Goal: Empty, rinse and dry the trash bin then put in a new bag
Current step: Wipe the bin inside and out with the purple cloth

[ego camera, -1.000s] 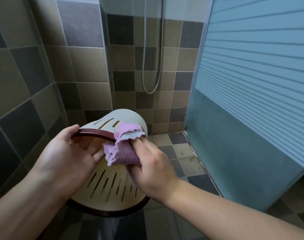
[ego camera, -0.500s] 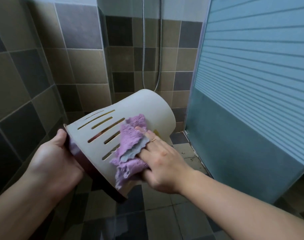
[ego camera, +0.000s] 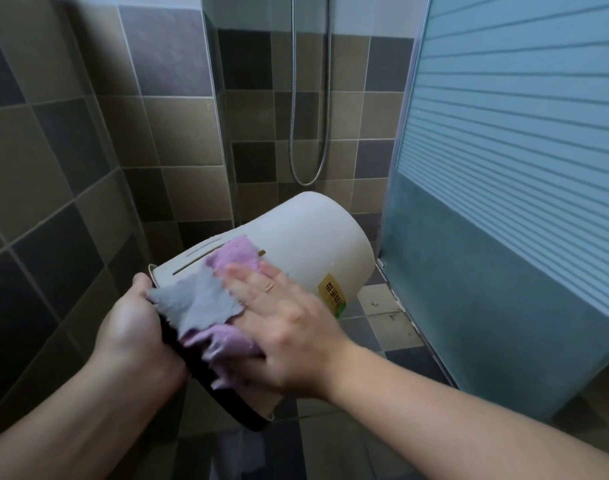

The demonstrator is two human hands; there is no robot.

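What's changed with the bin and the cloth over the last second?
The bin has turned from mouth-toward-camera to lying sideways, base pointing away. The right hand moved the cloth from the rim onto the outer wall. The left hand still grips the rim.

The cream trash bin (ego camera: 306, 244) is held up in the air on its side, closed bottom pointing off toward 1 o'clock, dark rim at the near end. Slots run along its wall, yellow sticker low on the side. A purple-and-grey cloth (ego camera: 206, 299) lies flat against the wall.
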